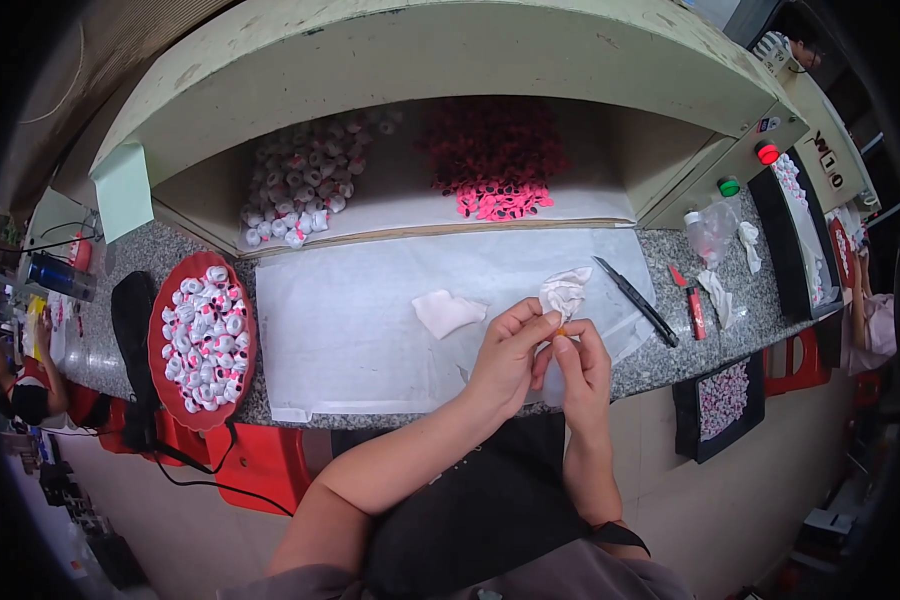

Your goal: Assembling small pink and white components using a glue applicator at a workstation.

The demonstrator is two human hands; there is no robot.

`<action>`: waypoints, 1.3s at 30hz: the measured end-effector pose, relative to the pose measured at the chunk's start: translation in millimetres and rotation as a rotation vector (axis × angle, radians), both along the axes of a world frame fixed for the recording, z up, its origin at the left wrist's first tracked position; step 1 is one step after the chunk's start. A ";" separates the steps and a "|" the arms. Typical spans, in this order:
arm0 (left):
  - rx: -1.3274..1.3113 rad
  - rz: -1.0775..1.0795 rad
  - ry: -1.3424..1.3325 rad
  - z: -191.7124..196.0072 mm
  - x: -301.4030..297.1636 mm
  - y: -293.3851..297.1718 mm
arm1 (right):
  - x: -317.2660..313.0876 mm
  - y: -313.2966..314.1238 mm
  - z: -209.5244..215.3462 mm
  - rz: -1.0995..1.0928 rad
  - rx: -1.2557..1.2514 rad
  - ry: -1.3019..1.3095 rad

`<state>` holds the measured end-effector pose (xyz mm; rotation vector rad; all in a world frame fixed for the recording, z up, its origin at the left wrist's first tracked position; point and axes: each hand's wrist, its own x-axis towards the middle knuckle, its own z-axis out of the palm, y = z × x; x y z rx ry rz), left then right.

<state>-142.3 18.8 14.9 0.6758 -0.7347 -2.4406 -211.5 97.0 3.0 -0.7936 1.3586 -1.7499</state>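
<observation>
My left hand and my right hand meet over the right part of the white paper sheet. Both are closed, with thumbs and fingertips pinched round a small orange piece, mostly hidden by the fingers. Just beyond the left fingertips is a crumpled white tissue; I cannot tell whether those fingers touch it. A folded white cloth piece lies flat left of my hands. To their right, a black utility knife rests slantwise across the sheet's edge.
A red scalloped tray of small white-and-pink figures stands left. The green-grey booth arches overhead, holding white figures and pink pieces. A red tube, tissues and a plastic bag lie right. Other people sit at both sides.
</observation>
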 end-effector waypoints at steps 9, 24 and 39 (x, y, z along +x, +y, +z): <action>0.017 -0.138 0.051 -1.5 -27.3 5.7 | -18.8 14.7 11.9 -0.167 0.083 0.124; -0.494 -0.172 -0.153 13.6 -52.7 -62.9 | -27.0 37.6 3.2 -0.107 0.114 -0.071; -0.766 -0.220 -0.134 -19.5 17.6 3.0 | -36.8 7.9 14.2 -0.307 0.088 0.783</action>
